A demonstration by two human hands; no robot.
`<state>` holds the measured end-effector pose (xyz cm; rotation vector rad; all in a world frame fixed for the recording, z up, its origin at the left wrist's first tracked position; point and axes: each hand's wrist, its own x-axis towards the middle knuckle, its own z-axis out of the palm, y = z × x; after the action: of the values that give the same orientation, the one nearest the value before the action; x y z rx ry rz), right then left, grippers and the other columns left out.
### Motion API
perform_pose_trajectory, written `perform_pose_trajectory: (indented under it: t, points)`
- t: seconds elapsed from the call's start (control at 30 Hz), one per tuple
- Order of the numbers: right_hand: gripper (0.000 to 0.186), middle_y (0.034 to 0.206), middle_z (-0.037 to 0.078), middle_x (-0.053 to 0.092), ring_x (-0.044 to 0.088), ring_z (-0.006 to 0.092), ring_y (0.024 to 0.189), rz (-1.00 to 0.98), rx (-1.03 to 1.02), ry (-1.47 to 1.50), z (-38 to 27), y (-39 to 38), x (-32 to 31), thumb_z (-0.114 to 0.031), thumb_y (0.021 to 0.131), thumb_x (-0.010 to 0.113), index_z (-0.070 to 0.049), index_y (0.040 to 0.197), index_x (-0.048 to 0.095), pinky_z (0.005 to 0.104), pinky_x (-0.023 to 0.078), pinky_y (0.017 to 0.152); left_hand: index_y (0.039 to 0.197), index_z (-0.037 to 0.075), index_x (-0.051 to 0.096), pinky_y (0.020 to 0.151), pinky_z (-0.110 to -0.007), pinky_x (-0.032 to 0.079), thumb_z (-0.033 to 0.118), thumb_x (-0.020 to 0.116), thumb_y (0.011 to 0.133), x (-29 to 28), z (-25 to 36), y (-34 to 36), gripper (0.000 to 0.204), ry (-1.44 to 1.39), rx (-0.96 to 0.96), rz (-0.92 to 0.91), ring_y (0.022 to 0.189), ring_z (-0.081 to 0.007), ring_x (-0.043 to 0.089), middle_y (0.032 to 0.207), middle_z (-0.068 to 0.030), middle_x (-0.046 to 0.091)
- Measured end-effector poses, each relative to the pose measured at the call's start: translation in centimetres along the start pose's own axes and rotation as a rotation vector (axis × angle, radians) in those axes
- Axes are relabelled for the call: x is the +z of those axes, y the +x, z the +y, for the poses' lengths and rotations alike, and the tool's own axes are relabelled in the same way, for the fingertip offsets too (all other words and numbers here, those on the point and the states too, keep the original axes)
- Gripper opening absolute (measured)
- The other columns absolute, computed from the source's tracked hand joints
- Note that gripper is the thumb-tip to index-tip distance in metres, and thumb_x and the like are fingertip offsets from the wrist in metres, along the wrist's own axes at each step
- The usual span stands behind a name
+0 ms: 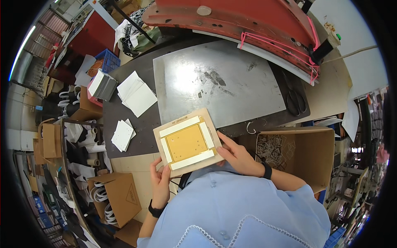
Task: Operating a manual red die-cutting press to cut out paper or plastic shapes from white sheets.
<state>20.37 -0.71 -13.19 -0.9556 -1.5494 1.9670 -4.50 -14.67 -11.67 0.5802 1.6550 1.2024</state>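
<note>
I hold a tan square board (188, 141) in front of my chest with both hands. A yellow square panel with small holes sits in its middle, framed by white strips on its sides. My left hand (160, 180) grips the board's near left corner from below. My right hand (236, 155) holds its right edge, fingers along the rim. The board hangs over the near edge of the dark work table (136, 142).
A grey metal sheet (219, 82) lies on the table, with white square pieces (137, 96) and a smaller stack (123, 135) to its left. A red machine (248, 25) stands behind. Scissors (295, 97) lie right. Cardboard boxes stand at right (306, 153) and lower left (122, 196).
</note>
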Motion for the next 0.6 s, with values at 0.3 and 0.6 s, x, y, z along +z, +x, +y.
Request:
perform_pose_trajectory:
  t: [0.3, 0.6]
  points:
    - [0.057, 0.097, 0.011, 0.066, 0.064, 0.0127, 0.077, 0.086, -0.082, -0.023, 0.5, -0.9, 1.1, -0.017, 0.103, 0.047, -0.002, 0.153, 0.024, 0.0274, 0.055, 0.074, 0.138, 0.003, 0.032, 0.076, -0.024, 0.046, 0.012, 0.052, 0.101, 0.3, -1.0, -0.4, 0.042, -0.086, 0.136, 0.053, 0.085, -0.0104, 0.057, 0.106, -0.0152, 0.065]
    - [0.057, 0.108, 0.013, 0.065, 0.062, 0.0118, 0.087, 0.158, -0.244, -0.25, -0.5, -1.2, 1.3, -0.014, 0.102, 0.05, -0.003, 0.152, 0.025, 0.0269, 0.054, 0.076, 0.139, 0.003, 0.03, 0.078, -0.023, 0.047, 0.012, 0.048, 0.103, 0.1, -0.4, 0.6, 0.042, 0.009, 0.196, -0.012, 0.09, -0.011, 0.06, 0.098, -0.013, 0.066]
